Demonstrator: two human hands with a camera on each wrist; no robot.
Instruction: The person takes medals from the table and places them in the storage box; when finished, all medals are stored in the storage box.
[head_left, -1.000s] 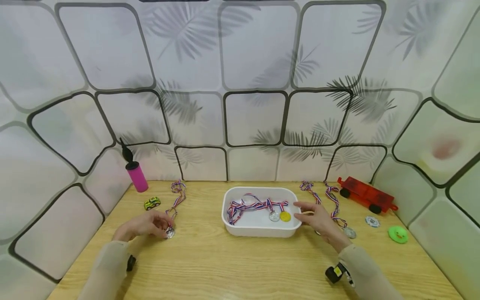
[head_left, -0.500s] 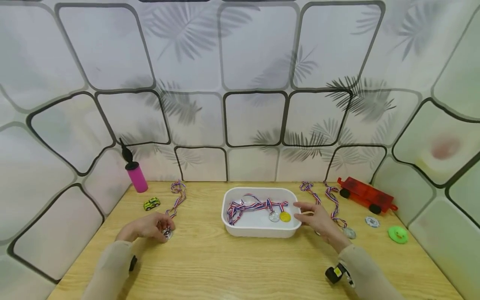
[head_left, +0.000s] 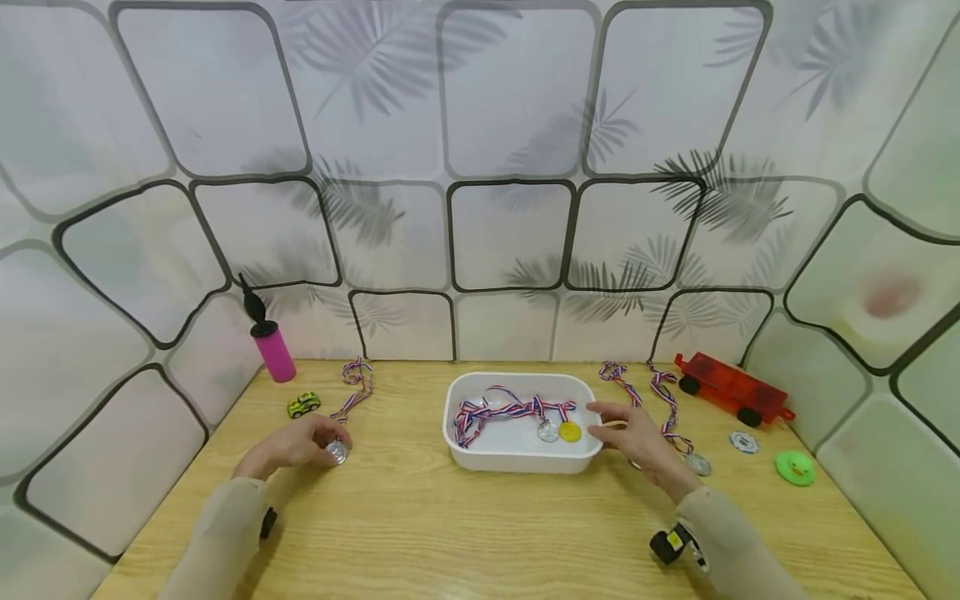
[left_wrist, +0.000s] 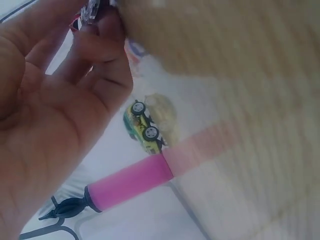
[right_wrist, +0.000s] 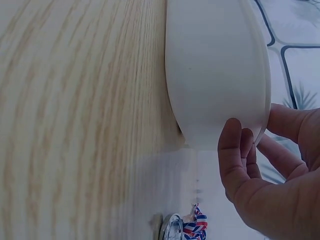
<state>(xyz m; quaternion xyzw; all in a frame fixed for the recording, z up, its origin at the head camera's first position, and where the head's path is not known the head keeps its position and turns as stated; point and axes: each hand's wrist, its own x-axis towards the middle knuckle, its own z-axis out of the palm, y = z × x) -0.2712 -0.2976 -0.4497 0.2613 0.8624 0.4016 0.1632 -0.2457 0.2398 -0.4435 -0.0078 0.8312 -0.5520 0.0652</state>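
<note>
My left hand pinches a silver medal just above the table at the left; its striped ribbon trails back toward the wall. In the left wrist view the medal shows edge-on between the fingertips. A white plastic tub stands in the middle. Inside it lie a silver medal, a gold medal and tangled red, white and blue ribbons. At the tub's right end my right hand holds the rim, with fingers on both sides of the wall.
Behind the left hand are a yellow-green toy car and a pink hand pump. To the right lie another medal with its ribbon, a red toy trailer, a poker chip and a green duck.
My left hand has lifted the silver medal slightly, and its face now shows at the fingertips. The right hand and the tub have stayed where they were.
</note>
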